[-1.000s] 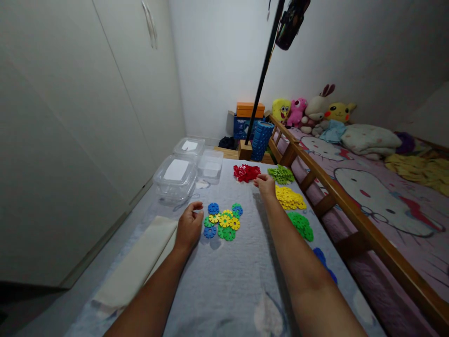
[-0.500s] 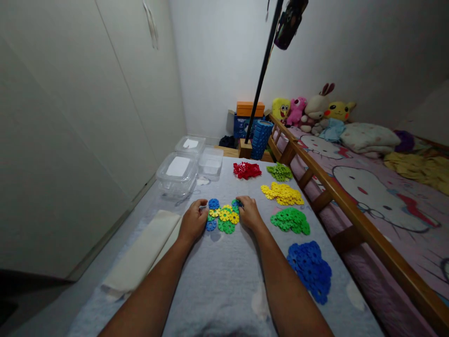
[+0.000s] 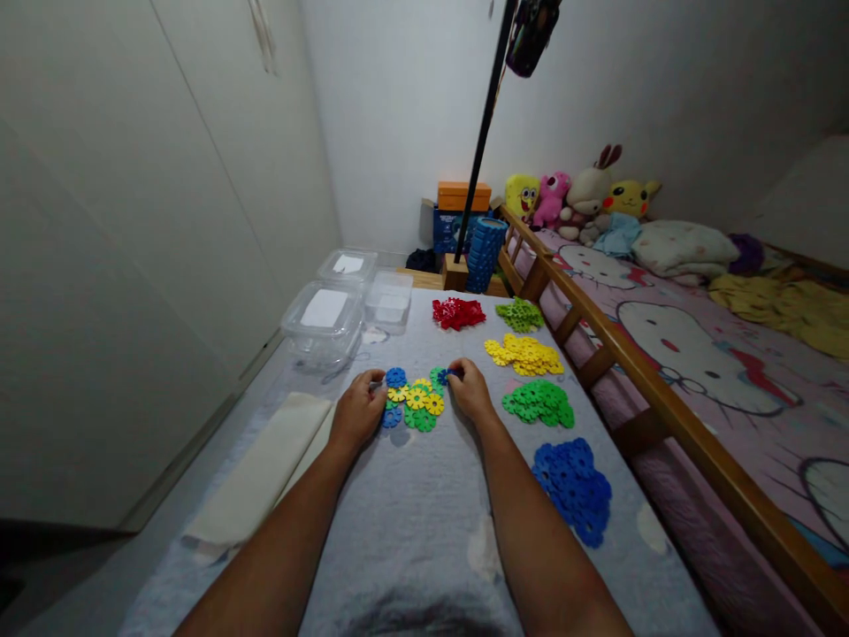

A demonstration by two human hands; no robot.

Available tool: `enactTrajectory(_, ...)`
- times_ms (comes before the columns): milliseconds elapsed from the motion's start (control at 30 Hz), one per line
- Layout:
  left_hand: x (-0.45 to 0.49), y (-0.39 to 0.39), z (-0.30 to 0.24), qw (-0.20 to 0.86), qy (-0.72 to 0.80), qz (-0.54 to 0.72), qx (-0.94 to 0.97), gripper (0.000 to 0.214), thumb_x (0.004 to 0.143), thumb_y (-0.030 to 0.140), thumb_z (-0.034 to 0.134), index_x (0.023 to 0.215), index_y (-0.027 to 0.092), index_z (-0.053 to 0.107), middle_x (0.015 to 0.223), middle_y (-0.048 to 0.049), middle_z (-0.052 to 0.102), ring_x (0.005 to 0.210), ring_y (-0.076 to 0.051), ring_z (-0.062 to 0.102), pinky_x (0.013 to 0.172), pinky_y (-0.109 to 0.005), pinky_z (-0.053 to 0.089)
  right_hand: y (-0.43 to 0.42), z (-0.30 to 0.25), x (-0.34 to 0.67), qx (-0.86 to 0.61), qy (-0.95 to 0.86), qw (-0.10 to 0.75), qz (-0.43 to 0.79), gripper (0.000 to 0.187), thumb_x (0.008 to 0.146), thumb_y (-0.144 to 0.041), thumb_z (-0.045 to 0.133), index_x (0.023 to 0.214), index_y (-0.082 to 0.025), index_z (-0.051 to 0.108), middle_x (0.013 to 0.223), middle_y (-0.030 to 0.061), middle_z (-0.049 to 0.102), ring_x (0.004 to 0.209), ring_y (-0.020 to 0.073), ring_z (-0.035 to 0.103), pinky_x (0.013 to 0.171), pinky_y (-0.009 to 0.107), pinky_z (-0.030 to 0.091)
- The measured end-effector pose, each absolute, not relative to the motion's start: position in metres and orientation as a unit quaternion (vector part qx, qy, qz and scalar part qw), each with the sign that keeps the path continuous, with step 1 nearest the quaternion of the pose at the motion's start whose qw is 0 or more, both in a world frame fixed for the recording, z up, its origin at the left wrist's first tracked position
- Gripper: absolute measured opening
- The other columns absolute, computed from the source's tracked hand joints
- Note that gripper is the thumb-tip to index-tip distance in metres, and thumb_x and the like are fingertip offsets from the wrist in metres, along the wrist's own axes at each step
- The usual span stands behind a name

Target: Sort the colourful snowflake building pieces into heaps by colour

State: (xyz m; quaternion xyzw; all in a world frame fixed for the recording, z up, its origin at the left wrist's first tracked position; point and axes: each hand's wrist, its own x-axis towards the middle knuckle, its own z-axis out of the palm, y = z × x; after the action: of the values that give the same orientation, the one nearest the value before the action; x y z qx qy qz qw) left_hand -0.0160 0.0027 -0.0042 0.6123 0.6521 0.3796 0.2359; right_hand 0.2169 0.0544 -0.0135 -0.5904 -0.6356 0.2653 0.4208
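A flat cluster of joined snowflake discs (image 3: 416, 398) in yellow, green and blue lies on the cloth-covered table between my hands. My left hand (image 3: 359, 407) is closed at the cluster's left end, thumb and fingers against the discs there. At the upper right of the cluster, my right hand (image 3: 470, 391) pinches a dark blue snowflake disc (image 3: 444, 377). This disc appears tilted on edge beside a green disc (image 3: 436, 380); whether the two are slotted together I cannot tell. My right fingertips partly cover the blue disc.
To the right lie piles of blue (image 3: 574, 487), green (image 3: 539, 402), yellow (image 3: 525, 355), light green (image 3: 520, 314) and red pieces (image 3: 458, 313). Clear plastic boxes (image 3: 324, 323) stand at the back left, above a folded beige cloth (image 3: 265, 469). A wooden bed rail (image 3: 616, 372) runs along the right.
The camera view has shifted slightly, so everything sits a little further left and up. My right hand has drawn slightly right from the cluster, showing more of the green disc beside the blue one.
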Motion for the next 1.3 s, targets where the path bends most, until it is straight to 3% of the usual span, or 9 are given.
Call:
enactTrajectory(133,-0.016,0.002,-0.002,0.229,0.653,0.379,0.614,0.035,0.083,0.038,0.052,0.11,0.021,0.066,0.105,-0.0078,0.071,0.09,-0.023,0.067,0.083,-0.034,0.051,0.051,0.01,0.228,-0.585,-0.587,0.465,0.31,0.007,0.072,-0.027,0.054,0.077,-0.021,0.056,0.075,-0.0006,0.06,0.076,0.0171,0.057,0.074,0.029,0.045)
enactTrajectory(300,-0.016,0.002,-0.002,0.24,0.653,0.372,0.614,0.037,0.083,0.04,0.051,0.111,0.02,0.065,0.105,-0.0087,0.071,0.091,-0.023,0.067,0.084,-0.034,0.051,0.024,0.054,0.276,-0.567,-0.569,0.496,0.329,0.022,0.068,-0.03,0.062,0.087,-0.019,0.063,0.078,0.0005,0.064,0.075,0.017,0.06,0.072,0.029,0.047)
enactTrajectory(467,-0.018,0.003,-0.006,0.236,0.652,0.371,0.617,0.039,0.082,0.039,0.051,0.113,0.019,0.065,0.108,-0.0095,0.071,0.089,-0.022,0.067,0.083,-0.033,0.051,-0.03,0.077,0.344,-0.627,-0.562,0.441,0.31,0.022,0.067,-0.035,0.064,0.082,-0.02,0.068,0.078,0.0031,0.069,0.074,0.0189,0.062,0.069,0.029,0.048)
enactTrajectory(767,-0.022,0.006,-0.012,0.227,0.656,0.362,0.622,0.043,0.081,0.042,0.052,0.115,0.019,0.064,0.106,-0.0089,0.071,0.082,-0.021,0.066,0.08,-0.032,0.051,-0.106,0.057,0.413,-0.703,-0.515,0.395,0.291,0.022,0.064,-0.037,0.066,0.079,-0.022,0.07,0.072,0.0033,0.067,0.066,0.0192,0.06,0.062,0.03,0.046)
enactTrajectory(1000,-0.023,0.004,-0.011,0.224,0.654,0.361,0.626,0.047,0.08,0.043,0.051,0.117,0.017,0.064,0.111,-0.0103,0.07,0.08,-0.02,0.064,0.081,-0.033,0.051,-0.117,0.042,0.418,-0.696,-0.521,0.391,0.303,0.016,0.067,-0.035,0.066,0.075,-0.022,0.066,0.069,0.0015,0.064,0.066,0.0186,0.059,0.062,0.03,0.044)
enactTrajectory(1300,-0.025,0.004,-0.01,0.232,0.658,0.35,0.625,0.049,0.079,0.044,0.051,0.118,0.016,0.064,0.105,-0.0093,0.071,0.075,-0.019,0.064,0.074,-0.031,0.05,-0.117,0.027,0.418,-0.724,-0.542,0.366,0.22,0.015,0.07,-0.034,0.063,0.08,-0.024,0.067,0.076,0.0036,0.068,0.072,0.0216,0.062,0.068,0.033,0.047)
